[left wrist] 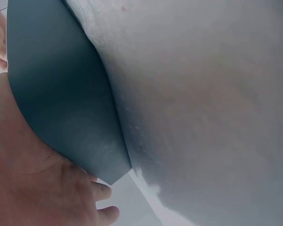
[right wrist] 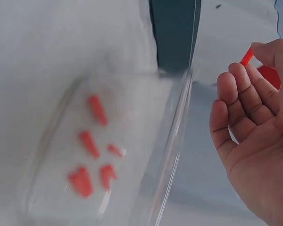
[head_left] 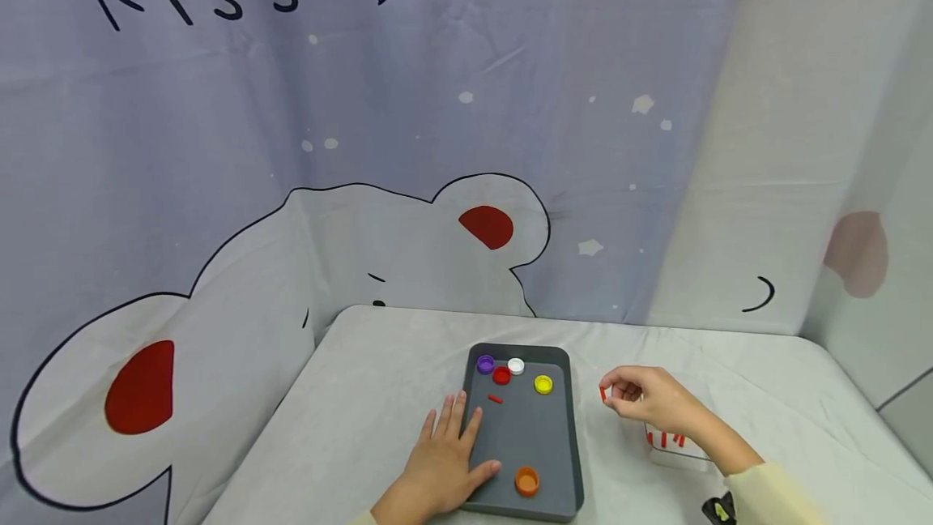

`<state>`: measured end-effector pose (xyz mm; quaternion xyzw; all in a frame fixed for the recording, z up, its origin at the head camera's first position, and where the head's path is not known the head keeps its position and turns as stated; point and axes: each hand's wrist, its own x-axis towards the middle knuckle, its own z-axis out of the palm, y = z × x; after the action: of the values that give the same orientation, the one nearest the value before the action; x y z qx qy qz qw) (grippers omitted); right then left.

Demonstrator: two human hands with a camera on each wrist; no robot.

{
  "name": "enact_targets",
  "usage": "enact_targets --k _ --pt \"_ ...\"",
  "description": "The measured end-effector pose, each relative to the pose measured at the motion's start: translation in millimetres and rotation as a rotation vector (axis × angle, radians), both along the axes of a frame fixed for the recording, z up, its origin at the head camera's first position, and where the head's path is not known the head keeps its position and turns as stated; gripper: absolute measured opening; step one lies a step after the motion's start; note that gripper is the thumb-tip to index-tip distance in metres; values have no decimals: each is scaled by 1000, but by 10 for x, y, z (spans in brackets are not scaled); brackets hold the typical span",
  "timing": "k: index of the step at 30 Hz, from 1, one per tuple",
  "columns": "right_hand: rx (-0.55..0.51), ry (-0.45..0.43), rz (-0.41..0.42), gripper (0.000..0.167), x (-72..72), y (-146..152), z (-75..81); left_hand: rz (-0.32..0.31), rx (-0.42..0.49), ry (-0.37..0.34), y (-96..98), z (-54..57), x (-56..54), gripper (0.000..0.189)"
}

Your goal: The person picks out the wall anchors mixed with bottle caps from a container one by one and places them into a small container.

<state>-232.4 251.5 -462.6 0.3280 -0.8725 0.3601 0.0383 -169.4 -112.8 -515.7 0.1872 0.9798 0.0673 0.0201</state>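
Observation:
My right hand pinches a small red stick between thumb and fingertips, just right of the grey tray. Below that hand stands a clear plastic box with several red pieces inside; the forearm hides part of it. My left hand rests with spread fingers on the left edge of the grey tray. Another red stick lies in the tray near the left fingertips. In the left wrist view, the palm lies against the tray's side.
Round caps sit in the tray: purple, white, red and yellow at the far end, orange at the near end. A black object lies by the right sleeve. A printed curtain hangs behind the white-covered table.

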Motion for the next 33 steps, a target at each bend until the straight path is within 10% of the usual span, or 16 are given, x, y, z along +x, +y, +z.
enact_targets --k 33 --pt "-27 49 -151 15 174 822 -212 0 -4 -25 -3 -26 -33 89"
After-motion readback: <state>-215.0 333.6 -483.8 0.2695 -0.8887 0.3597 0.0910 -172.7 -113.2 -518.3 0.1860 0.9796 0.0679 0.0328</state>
